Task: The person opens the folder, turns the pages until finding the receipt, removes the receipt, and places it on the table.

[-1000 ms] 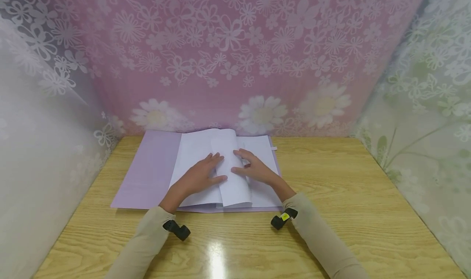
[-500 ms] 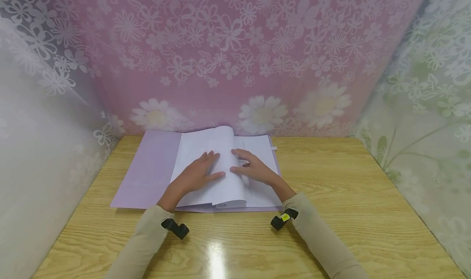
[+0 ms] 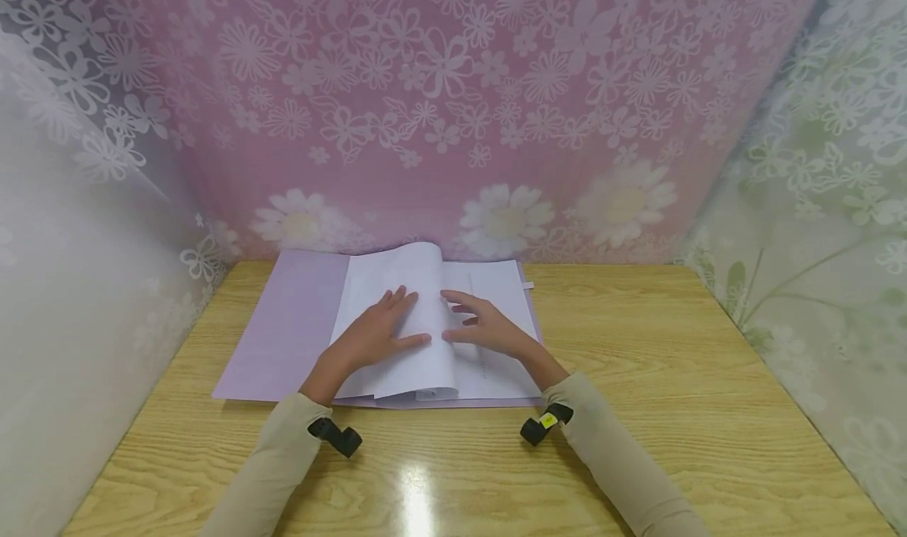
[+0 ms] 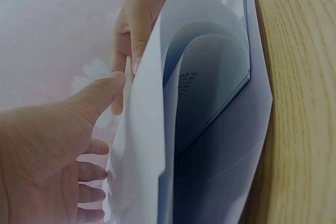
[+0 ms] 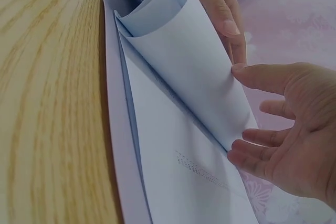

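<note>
A lilac folder [image 3: 283, 324] lies open on the wooden table with white paper sheets [image 3: 418, 368] in it. Several sheets curl over leftward into a loose roll, seen end-on as curled sheets [image 4: 210, 72] in the left wrist view. My left hand [image 3: 372, 334] rests on the turned sheets with fingers spread. Against the right side of the bend, my right hand [image 3: 489, 326] touches the paper with thumb and fingertips, its fingers extended. Printed text [image 5: 199, 169] shows on the flat page in the right wrist view. Neither hand grips anything.
The wooden table [image 3: 673, 364] extends around the folder. A pink flowered backdrop [image 3: 453, 127] stands directly behind it, with pale flowered side panels left and right. A small white tab [image 3: 527, 285] sticks out from the folder's right edge.
The bend in the paper has shifted leftward, uncovering more of the right page. My left hand has slid slightly left, while my right hand has stayed nearly in place.
</note>
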`<action>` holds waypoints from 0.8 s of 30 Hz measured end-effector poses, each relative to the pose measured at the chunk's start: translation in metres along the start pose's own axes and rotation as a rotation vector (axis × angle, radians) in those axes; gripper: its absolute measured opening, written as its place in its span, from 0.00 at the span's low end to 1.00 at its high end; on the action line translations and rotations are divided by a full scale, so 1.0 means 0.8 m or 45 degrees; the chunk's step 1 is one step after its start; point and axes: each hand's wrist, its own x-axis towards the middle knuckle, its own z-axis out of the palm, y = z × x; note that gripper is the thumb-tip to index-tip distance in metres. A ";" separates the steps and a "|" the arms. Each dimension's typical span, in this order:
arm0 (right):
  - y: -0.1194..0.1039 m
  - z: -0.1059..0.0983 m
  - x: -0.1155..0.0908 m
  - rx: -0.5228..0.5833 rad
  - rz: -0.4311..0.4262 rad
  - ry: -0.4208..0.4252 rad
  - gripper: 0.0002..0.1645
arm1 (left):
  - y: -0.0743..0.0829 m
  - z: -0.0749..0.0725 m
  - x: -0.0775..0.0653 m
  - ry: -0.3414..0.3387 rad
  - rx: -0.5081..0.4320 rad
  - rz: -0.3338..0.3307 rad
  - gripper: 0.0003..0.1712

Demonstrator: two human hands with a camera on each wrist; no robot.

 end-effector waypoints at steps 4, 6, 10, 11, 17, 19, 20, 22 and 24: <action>0.000 0.002 0.001 0.001 -0.029 -0.016 0.46 | -0.003 0.000 0.000 0.002 -0.004 0.017 0.51; -0.001 0.003 0.001 0.002 -0.040 -0.018 0.46 | -0.005 -0.001 -0.001 -0.003 -0.010 0.021 0.51; -0.001 0.004 0.002 0.010 -0.047 -0.024 0.45 | -0.008 -0.002 -0.001 -0.025 -0.026 0.004 0.52; 0.000 0.005 0.002 0.010 -0.049 -0.027 0.45 | -0.008 -0.002 -0.002 -0.032 -0.028 -0.005 0.53; 0.002 0.007 0.003 -0.015 -0.051 -0.045 0.43 | -0.012 -0.002 -0.002 -0.068 -0.035 -0.056 0.56; 0.003 0.007 0.003 -0.025 -0.053 -0.048 0.42 | -0.013 -0.002 -0.002 -0.082 -0.030 -0.065 0.56; 0.003 0.007 0.003 -0.028 -0.053 -0.049 0.41 | -0.013 -0.002 -0.002 -0.089 -0.027 -0.067 0.56; 0.003 0.008 0.003 -0.033 -0.056 -0.054 0.41 | -0.014 -0.002 -0.002 -0.106 -0.016 -0.076 0.57; 0.003 0.008 0.003 -0.038 -0.056 -0.057 0.41 | -0.016 -0.002 -0.002 -0.127 -0.004 -0.094 0.58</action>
